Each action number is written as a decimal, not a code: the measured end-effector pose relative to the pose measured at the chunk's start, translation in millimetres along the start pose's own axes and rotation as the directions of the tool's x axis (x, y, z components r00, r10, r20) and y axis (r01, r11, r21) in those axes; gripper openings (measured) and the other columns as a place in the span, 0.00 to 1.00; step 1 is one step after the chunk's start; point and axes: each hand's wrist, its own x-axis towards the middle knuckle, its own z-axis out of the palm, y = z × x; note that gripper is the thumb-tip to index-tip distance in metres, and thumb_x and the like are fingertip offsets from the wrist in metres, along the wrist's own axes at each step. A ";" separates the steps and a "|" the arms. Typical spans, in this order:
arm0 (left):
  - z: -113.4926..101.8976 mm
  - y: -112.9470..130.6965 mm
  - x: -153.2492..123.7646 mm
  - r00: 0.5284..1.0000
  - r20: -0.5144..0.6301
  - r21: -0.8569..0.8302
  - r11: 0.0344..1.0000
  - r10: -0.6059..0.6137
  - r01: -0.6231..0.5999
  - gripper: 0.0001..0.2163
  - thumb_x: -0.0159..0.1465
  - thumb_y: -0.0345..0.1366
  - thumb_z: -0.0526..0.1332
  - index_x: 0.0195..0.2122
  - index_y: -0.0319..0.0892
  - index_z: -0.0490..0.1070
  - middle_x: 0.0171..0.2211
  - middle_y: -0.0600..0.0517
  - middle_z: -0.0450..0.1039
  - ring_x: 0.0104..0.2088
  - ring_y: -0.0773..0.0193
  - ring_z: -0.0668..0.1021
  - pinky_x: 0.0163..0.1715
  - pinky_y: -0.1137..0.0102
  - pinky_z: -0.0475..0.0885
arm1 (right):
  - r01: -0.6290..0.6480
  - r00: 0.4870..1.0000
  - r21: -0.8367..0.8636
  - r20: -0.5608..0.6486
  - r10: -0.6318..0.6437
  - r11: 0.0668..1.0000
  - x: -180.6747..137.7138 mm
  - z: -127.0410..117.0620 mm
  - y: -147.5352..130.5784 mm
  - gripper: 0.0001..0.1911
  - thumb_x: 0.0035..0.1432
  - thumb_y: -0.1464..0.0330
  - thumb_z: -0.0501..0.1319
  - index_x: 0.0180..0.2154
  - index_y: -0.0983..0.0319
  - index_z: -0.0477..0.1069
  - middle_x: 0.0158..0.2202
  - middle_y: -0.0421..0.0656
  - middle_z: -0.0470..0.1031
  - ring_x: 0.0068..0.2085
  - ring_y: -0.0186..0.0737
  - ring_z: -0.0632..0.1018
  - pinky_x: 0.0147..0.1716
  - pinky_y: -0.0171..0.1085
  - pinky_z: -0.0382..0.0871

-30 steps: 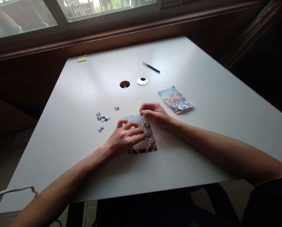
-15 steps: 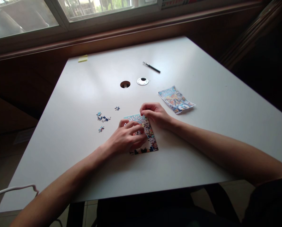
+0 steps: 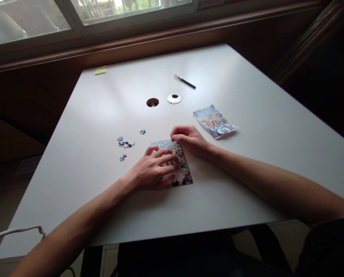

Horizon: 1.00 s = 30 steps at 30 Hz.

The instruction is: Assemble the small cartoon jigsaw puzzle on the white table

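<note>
One white table, bare over most of its top. One part-built jigsaw puzzle at centre, its lower edge now closer to the body than a second ago and the gap in it mostly hidden. One left hand, fingers spread flat on the puzzle, having slid down toward 6 o'clock over the gap; likely pressing a piece home. One right hand, fingers curled together, steadying the puzzle's 1 o'clock corner. One printed picture card at 2 o'clock. Loose pieces at 9 o'clock: about five. One pen, one round cap, one hole at 12 o'clock.
</note>
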 end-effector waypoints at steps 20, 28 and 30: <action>-2.6 -2.0 -2.5 0.997 0.078 -0.024 0.999 -0.019 0.021 0.15 0.65 0.36 0.57 0.52 0.47 0.72 0.55 0.49 0.75 0.56 0.53 0.73 0.56 0.53 0.56 | -0.004 1.000 -0.007 0.003 0.004 1.000 -0.1 0.8 -2.2 0.05 0.52 0.68 0.62 0.27 0.63 0.72 0.26 0.38 0.70 0.30 0.34 0.68 0.34 0.36 0.61; -5.8 -3.9 -2.8 0.992 0.118 -0.133 0.990 -0.041 0.057 0.20 0.63 0.32 0.55 0.56 0.46 0.68 0.58 0.47 0.72 0.59 0.50 0.70 0.57 0.53 0.57 | -0.025 1.000 0.008 -0.013 0.025 1.000 -0.1 0.8 -3.5 0.05 0.51 0.67 0.62 0.26 0.63 0.72 0.25 0.38 0.71 0.30 0.36 0.68 0.35 0.37 0.61; -6.7 -4.2 -4.4 0.993 0.025 -0.205 0.972 -0.112 0.114 0.18 0.63 0.31 0.55 0.55 0.46 0.67 0.57 0.47 0.72 0.57 0.53 0.71 0.56 0.55 0.61 | -0.032 0.999 0.033 -0.016 0.032 0.999 -0.2 0.1 -1.9 0.05 0.50 0.67 0.63 0.26 0.63 0.73 0.25 0.38 0.71 0.31 0.36 0.68 0.36 0.37 0.61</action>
